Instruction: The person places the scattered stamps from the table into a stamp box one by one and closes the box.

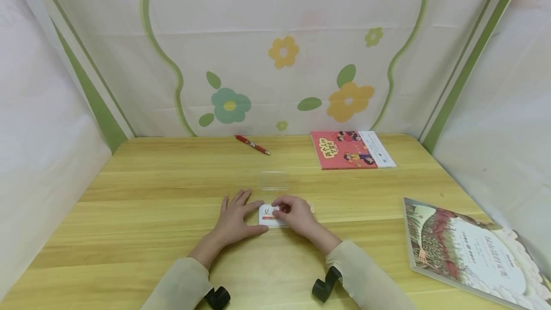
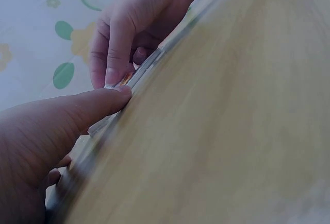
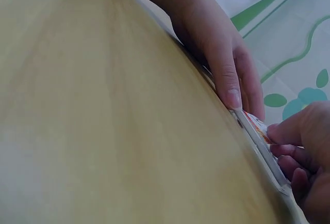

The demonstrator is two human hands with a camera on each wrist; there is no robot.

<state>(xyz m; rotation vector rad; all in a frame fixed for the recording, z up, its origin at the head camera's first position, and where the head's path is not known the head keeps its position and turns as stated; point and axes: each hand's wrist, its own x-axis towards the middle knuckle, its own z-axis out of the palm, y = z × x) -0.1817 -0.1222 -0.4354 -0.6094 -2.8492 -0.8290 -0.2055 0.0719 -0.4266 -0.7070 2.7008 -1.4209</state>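
Note:
A small white card point(image 1: 267, 211) with a dark logo and a red-orange strip lies over a thin clear plastic holder point(image 1: 277, 226) on the table. My right hand point(image 1: 297, 214) pinches the card between thumb and fingers; in the right wrist view the card point(image 3: 256, 125) looks slightly raised from the holder point(image 3: 265, 154). At the left end, my left hand point(image 1: 234, 219) spreads its fingers, thumb at the near corner and index finger at the far corner. In the left wrist view, the left thumb point(image 2: 103, 105) presses on the holder's edge. My right fingers hide the card's right part.
A clear plastic plate point(image 1: 274, 180) lies just beyond the hands. Part of another patterned card point(image 1: 311, 207) shows behind the right hand. Farther back are a red pen point(image 1: 253, 145) and a pink book point(image 1: 344, 151). A larger picture book point(image 1: 469, 248) lies at the right.

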